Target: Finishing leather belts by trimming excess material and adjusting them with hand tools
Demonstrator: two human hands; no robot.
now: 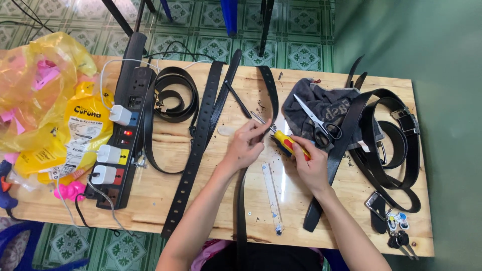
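The long pale wooden desk [150, 190] carries everything. A long black leather belt [269, 95] lies flat across it, so it stays steady. The left hand [246, 145] pinches the belt, its grip closed on it. Just right of that grip, the right hand [309, 168] wraps tight around a yellow-and-red-handled screwdriver [288, 143], tip touching the belt.

Bare wood [165, 211] lies open at seven o'clock of the left hand [244, 145]. Scissors [317, 120] on a grey cloth [311, 100] crowd the right hand [310, 165] at one o'clock; a clear ruler [271, 195] lies between the wrists.
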